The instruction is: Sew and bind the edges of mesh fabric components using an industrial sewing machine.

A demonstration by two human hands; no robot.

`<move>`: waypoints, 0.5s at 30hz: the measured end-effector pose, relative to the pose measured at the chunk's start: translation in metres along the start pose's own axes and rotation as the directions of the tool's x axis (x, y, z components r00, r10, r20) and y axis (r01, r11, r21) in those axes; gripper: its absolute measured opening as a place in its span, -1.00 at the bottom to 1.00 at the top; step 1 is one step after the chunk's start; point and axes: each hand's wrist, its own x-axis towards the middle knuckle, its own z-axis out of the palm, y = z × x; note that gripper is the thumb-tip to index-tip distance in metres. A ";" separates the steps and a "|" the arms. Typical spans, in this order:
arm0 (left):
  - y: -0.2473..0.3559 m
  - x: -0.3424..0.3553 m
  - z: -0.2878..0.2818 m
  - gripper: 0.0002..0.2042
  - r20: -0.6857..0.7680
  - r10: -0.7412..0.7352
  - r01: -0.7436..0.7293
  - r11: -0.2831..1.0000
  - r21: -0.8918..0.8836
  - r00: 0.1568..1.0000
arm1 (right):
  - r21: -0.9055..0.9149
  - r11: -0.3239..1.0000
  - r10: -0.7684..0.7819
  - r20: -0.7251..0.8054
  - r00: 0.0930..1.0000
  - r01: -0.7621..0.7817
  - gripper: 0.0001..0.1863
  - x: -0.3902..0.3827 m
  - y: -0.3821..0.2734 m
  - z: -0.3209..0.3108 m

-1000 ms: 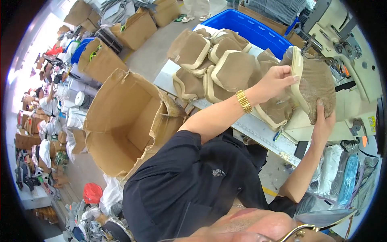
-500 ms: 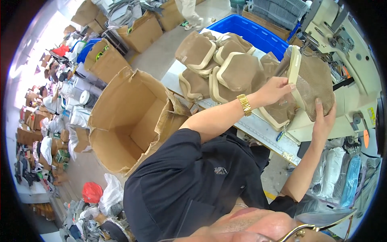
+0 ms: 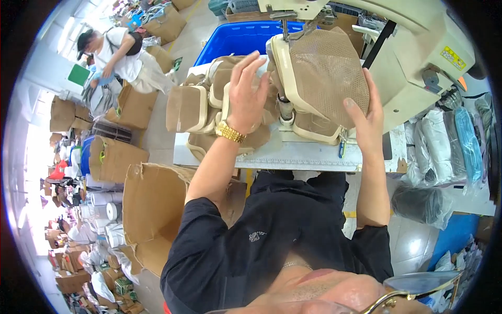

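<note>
A tan mesh pouch [image 3: 327,73] with a cream zipper edge is up at the sewing machine's presser foot [image 3: 286,29], its cream edge close under the needle area. My right hand [image 3: 370,118] grips the pouch's right side, thumb on the mesh and fingers behind. My left hand [image 3: 247,97], with a gold watch on the wrist, is raised to the left of the pouch, apart from it. Its fingers are spread and nothing shows in them. Behind that hand lies a pile of similar tan pouches [image 3: 187,109]. Another pouch [image 3: 316,127] lies beneath the held one.
A blue bin [image 3: 225,39] stands behind the white table [image 3: 314,157]. At the left is a large open cardboard box [image 3: 154,204]. The sewing machine body [image 3: 408,78] fills the right. Plastic-wrapped bundles [image 3: 436,144] lie beyond it. A person [image 3: 128,57] stands among boxes at the far left.
My view has swung, showing the table more squarely. My left hand has let go of the pouch and moved left of it. The pouch is now at the presser foot, still in my right hand.
</note>
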 end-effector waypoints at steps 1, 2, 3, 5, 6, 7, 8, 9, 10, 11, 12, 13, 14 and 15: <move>-0.003 0.007 0.001 -0.67 0.009 -0.004 0.004 1.000 0.000 1.000 | 0.002 1.000 0.009 -0.003 1.000 -0.009 -0.21 -0.001 -0.001 0.001; -0.007 0.012 0.003 -0.62 -0.001 0.099 -0.099 0.994 0.055 0.995 | 0.044 0.999 0.029 -0.002 1.000 -0.029 -0.21 -0.003 -0.002 0.002; -0.009 0.018 0.005 -0.57 -0.006 0.202 -0.201 0.973 0.111 0.979 | 0.085 0.995 0.048 -0.001 0.999 -0.048 -0.20 -0.004 -0.003 0.002; -0.009 0.024 0.012 -0.58 0.002 0.234 -0.233 0.968 0.093 0.972 | 0.078 0.996 0.049 -0.008 0.999 -0.048 -0.19 -0.008 -0.003 0.003; -0.010 0.025 0.015 -0.61 0.015 0.272 -0.273 0.961 0.052 0.962 | 0.069 0.997 0.040 -0.013 0.999 -0.039 -0.18 -0.009 -0.003 0.004; -0.012 0.027 0.017 -0.63 0.026 0.311 -0.312 0.950 0.010 0.950 | 0.070 0.997 0.046 -0.014 0.999 -0.045 -0.18 -0.010 -0.003 0.004; -0.012 0.029 0.019 -0.69 -0.017 0.299 -0.299 0.954 -0.001 0.954 | 0.075 0.996 0.056 -0.009 0.998 -0.055 -0.18 -0.011 -0.004 0.004; -0.012 0.029 0.018 -0.69 -0.014 0.296 -0.297 0.955 -0.003 0.955 | 0.080 0.995 0.064 -0.004 0.998 -0.064 -0.18 -0.011 -0.004 0.004; -0.012 0.029 0.017 -0.70 -0.008 0.304 -0.304 0.953 0.005 0.953 | 0.078 0.995 0.069 -0.007 0.998 -0.069 -0.18 -0.011 -0.004 0.004; -0.012 0.030 0.016 -0.70 -0.003 0.311 -0.311 0.950 0.014 0.950 | 0.082 0.994 0.072 -0.006 0.997 -0.071 -0.17 -0.012 -0.004 0.004; -0.013 0.031 0.016 -0.70 -0.001 0.309 -0.309 0.951 0.010 0.951 | 0.086 0.994 0.074 -0.004 0.997 -0.074 -0.17 -0.011 -0.004 0.004; -0.012 0.032 0.016 -0.71 0.002 0.316 -0.316 0.949 0.010 0.949 | 0.085 0.993 0.078 -0.005 0.997 -0.077 -0.17 -0.010 -0.004 0.004; -0.012 0.033 0.016 -0.71 0.006 0.323 -0.323 0.946 0.009 0.946 | 0.072 0.994 0.078 -0.011 0.997 -0.077 -0.17 -0.010 -0.003 0.003; -0.013 0.033 0.016 -0.71 0.006 0.320 -0.320 0.947 0.008 0.947 | 0.060 0.995 0.077 -0.017 0.997 -0.075 -0.17 -0.009 -0.003 0.003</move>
